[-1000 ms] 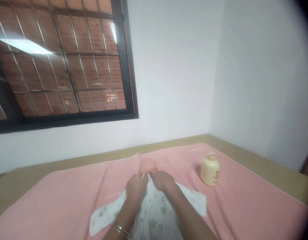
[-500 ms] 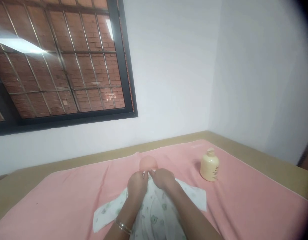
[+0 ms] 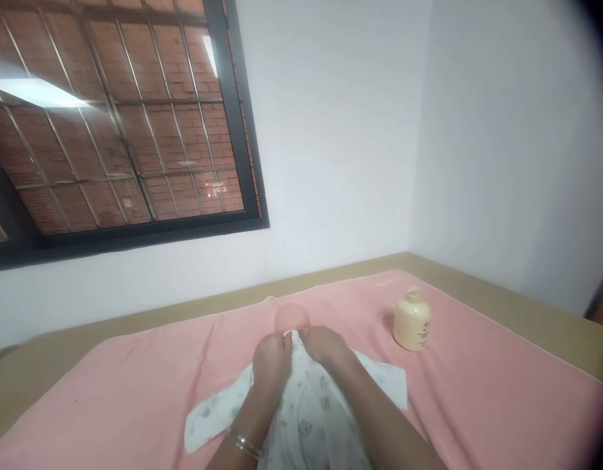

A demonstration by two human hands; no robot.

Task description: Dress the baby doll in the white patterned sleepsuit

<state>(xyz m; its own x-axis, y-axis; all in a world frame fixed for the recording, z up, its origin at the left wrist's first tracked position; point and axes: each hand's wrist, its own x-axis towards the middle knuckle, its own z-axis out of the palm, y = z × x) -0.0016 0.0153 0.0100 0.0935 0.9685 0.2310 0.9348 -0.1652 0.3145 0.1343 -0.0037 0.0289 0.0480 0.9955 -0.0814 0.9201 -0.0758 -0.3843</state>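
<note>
A doll with a round peach head (image 3: 292,317) lies on a pink towel (image 3: 135,378), dressed in a white garment with small green prints (image 3: 311,411). My left hand (image 3: 271,360) and my right hand (image 3: 324,344) sit side by side at the garment's neckline, just below the head. Both hands pinch the white cloth there with curled fingers. My forearms cover much of the doll's body. A thin bangle circles my left wrist.
A cream pump bottle (image 3: 412,320) stands upright on the towel to the right of the doll. The towel covers a tan table (image 3: 517,307) set into a corner of white walls. A dark-framed barred window (image 3: 120,124) is at the upper left.
My hands have stayed at the neckline, shifting only slightly. The camera has tilted a little, so the scene sits a bit higher and to the right.
</note>
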